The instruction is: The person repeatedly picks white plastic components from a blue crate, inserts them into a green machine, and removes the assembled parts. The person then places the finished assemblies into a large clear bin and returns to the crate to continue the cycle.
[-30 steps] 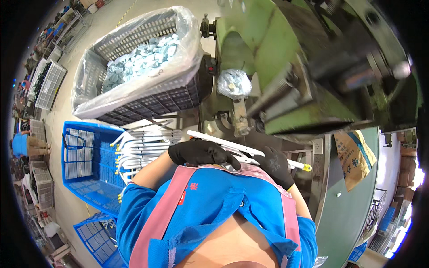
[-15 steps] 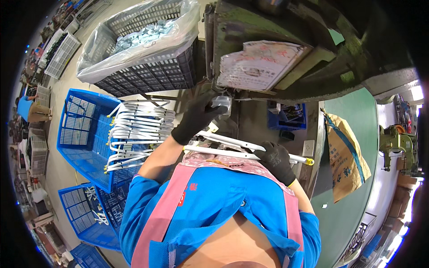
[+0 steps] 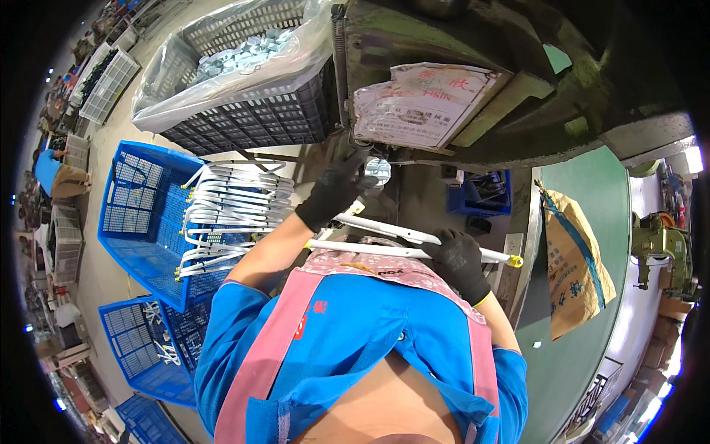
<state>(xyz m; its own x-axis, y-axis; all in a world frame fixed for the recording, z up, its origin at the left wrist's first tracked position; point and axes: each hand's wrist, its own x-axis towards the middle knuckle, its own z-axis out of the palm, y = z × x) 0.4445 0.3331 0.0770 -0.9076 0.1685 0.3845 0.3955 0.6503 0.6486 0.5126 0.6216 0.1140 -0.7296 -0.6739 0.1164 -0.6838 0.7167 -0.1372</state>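
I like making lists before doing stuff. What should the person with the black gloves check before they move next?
1. Right hand in a black glove grips the white metal tubes: ok.
2. Left hand in a black glove has the small shiny metal piece at its fingertips: ok.
3. Firm pinch on that piece: cannot tell.
4. Yellow end cap on a tube's right end: ok.
5. Bent white tubes piled on the blue plastic crate: ok.

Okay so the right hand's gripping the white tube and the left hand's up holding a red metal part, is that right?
Not quite. In the head view the left hand holds a small silvery metal part, not a red one. The right hand does grip the white tube.
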